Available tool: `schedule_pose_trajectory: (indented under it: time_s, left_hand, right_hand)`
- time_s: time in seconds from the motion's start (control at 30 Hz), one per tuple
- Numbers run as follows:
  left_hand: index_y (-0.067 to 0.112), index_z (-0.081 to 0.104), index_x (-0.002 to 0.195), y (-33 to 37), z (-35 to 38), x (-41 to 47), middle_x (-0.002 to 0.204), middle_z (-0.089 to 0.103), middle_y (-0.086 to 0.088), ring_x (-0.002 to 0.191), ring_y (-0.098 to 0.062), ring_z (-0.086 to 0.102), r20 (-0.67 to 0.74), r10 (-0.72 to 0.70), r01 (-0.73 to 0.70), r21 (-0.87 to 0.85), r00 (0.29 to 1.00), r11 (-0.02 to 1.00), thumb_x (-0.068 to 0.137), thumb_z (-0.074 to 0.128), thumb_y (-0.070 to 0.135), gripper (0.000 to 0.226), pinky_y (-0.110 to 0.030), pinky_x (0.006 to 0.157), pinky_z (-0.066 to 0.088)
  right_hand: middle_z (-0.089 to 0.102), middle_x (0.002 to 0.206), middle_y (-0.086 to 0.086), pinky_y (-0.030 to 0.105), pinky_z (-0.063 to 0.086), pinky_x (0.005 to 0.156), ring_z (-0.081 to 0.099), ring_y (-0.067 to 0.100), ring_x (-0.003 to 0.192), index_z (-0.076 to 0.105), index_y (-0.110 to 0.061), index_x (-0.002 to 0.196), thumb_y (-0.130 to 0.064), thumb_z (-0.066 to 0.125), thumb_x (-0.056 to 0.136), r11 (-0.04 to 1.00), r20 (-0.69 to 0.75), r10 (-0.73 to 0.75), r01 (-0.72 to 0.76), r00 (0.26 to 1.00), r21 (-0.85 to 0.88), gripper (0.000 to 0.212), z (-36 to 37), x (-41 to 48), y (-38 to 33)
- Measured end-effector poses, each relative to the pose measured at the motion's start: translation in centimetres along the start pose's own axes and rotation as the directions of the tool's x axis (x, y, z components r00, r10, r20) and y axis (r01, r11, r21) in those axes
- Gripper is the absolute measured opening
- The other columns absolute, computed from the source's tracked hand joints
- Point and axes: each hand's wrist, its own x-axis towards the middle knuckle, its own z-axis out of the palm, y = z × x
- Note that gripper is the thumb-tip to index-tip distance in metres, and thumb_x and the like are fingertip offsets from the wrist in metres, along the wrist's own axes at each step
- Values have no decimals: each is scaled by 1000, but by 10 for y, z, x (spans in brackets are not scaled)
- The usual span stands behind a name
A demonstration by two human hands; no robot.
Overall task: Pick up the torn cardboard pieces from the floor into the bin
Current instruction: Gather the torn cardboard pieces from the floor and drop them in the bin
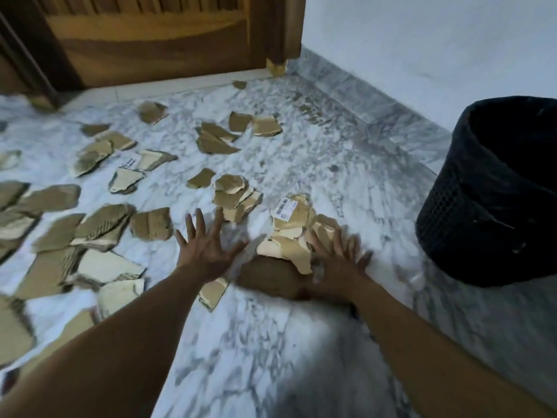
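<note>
Two hands reach low: my left hand (208, 251) spread wide, holding nothing, my right hand (337, 263) splayed flat on a cardboard heap (289, 236) (blurred). Torn cardboard pieces (99, 227) litter the marble floor (271, 327) left and far; the black bin (494, 191) stands right.

A room in a home is suggested: a white-and-grey marble floor (271, 342) is bounded by a matching marble skirting (355, 95) beneath a plain pale wall (422, 40). Left of that wall, a varnished wooden door (156, 46) is set. A black mesh bin (494, 212) is placed near the wall's foot.
</note>
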Motion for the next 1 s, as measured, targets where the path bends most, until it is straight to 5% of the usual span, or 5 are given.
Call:
schedule_pose_trajectory:
  time_s: [0.17, 0.57, 0.7, 0.87, 1.0]
  left_hand:
    - [41, -9, 159, -19, 1, 68, 169, -12, -12, 154, -38, -15, -61, 26, -29, -40, 998, 999, 61, 23, 106, 122, -63, 120, -5]
    - [44, 48, 141, -78, -35, 137, 149, 53, 3, 142, -31, 33, -325, 97, -79, 67, 941, 995, 89, 19, 81, 70, -54, 109, 26]
    - [49, 10, 157, -165, -62, 103, 170, 5, -9, 153, -46, -8, -247, -408, 431, 43, 879, 901, 67, 10, 103, 105, -74, 113, -4]
    - [50, 1, 158, -196, -48, 61, 170, -13, -9, 150, -51, -15, 81, -396, 380, 155, 915, 912, 56, -19, 91, 112, -72, 117, -1]
    - [51, 0, 158, -176, -47, 54, 171, -5, -6, 153, -41, -14, -100, -437, 426, -112, 894, 898, 67, 2, 97, 101, -67, 118, -10]
  right_hand:
    - [-29, 161, 0, 69, -35, 88, -30, 42, 144, -22, -70, 136, -92, 37, 56, 983, -52, -158, 153, 986, -97, 102, 10, 61, -35]
    - [3, 162, 2, 64, 3, 117, -3, 30, 151, 18, -32, 149, -93, 59, 54, 930, -99, -367, 367, 925, -22, 120, -29, 160, -91]
    - [-3, 166, 0, 55, 19, 119, 3, 23, 153, 15, -32, 155, -43, 73, 82, 893, 36, -448, 445, 893, 75, 94, -40, 182, -114]
    - [26, 159, 5, 41, 39, 102, 34, 28, 140, 34, -38, 148, -40, 51, 76, 871, 6, -315, 286, 949, 400, 74, -53, 206, -152]
    - [-22, 164, 9, 66, -16, 110, -22, 41, 148, -5, -51, 153, -101, 22, 65, 971, 38, -87, 76, 996, 227, 105, -30, 214, -204]
